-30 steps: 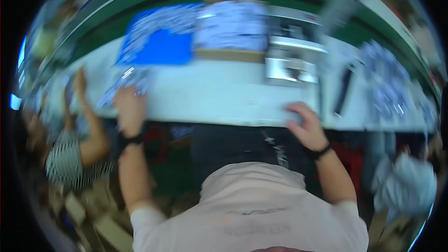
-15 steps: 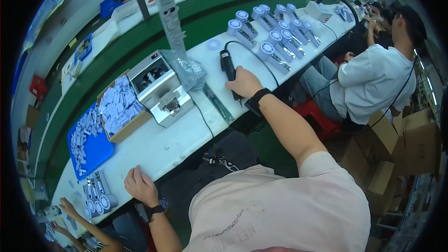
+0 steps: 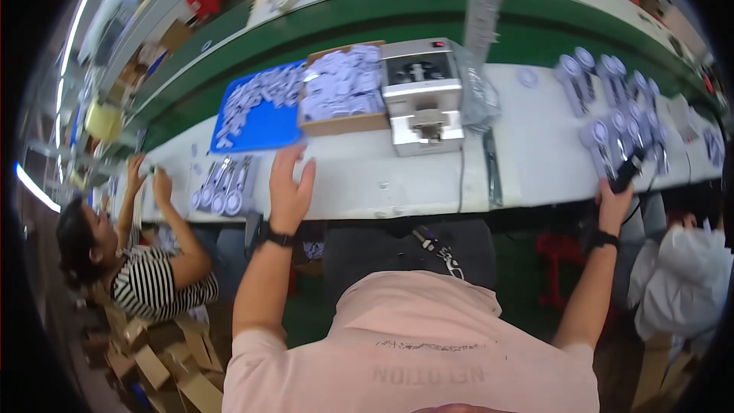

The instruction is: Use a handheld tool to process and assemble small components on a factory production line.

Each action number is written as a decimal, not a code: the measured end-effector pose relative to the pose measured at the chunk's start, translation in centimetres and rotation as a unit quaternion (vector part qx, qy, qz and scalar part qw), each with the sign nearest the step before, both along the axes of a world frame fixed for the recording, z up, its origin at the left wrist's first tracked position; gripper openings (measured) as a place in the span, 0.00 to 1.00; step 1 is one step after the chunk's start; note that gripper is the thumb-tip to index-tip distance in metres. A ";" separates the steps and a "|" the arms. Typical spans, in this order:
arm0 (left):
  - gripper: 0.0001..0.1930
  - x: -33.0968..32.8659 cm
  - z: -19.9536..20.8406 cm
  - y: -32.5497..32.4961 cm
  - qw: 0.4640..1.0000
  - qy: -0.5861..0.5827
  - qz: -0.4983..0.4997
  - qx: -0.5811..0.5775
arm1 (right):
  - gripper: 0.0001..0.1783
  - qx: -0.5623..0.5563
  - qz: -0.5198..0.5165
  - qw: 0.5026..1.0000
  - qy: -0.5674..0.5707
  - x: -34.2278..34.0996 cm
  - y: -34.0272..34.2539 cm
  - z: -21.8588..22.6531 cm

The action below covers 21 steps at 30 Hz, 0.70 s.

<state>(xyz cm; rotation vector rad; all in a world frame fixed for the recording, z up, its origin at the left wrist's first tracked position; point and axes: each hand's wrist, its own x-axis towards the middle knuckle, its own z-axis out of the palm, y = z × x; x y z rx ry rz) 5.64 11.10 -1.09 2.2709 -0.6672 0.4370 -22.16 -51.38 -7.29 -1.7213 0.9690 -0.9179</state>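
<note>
My left hand (image 3: 289, 191) is open above the near part of the worktable, its fingers extended toward the front edge of a blue tray (image 3: 267, 135) of small lavender plastic parts. Beside that hand lies a row of lavender round-headed pieces (image 3: 232, 200) with slim bodies. My right hand (image 3: 614, 203) is closed around a black corded electric screwdriver (image 3: 629, 168). This tool is at the right, beside several similar round-headed pieces (image 3: 596, 136) standing in rows.
A cardboard box (image 3: 348, 126) of flat lavender parts stands beside a silver screw-feeder machine (image 3: 424, 99). Clear plastic bagging (image 3: 478, 95) hangs by a metal post (image 3: 485, 8). A co-worker in stripes (image 3: 164, 279) sits at the left, another in white (image 3: 680, 275) at the right.
My view has turned left. The left hand has reached forward over the table toward the blue tray. My right hand has carried the screwdriver rightward, beside the rows of round-headed pieces.
</note>
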 end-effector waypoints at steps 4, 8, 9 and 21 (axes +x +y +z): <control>0.16 5.7 3.8 -0.9 0.998 -0.038 0.033 0.027 | 0.22 0.016 0.032 0.999 -0.020 0.8 -0.5 -1.4; 0.16 10.9 4.4 -3.1 0.987 -0.057 0.033 0.145 | 0.23 0.002 0.050 0.999 0.013 0.0 -1.1 -1.1; 0.16 12.2 3.9 -3.7 0.985 -0.033 0.030 0.169 | 0.23 0.002 0.051 0.999 0.016 0.3 -0.4 -0.3; 0.14 4.4 7.7 -5.0 0.952 0.206 -0.174 -0.143 | 0.25 -0.082 0.234 0.969 -0.007 4.3 18.8 15.0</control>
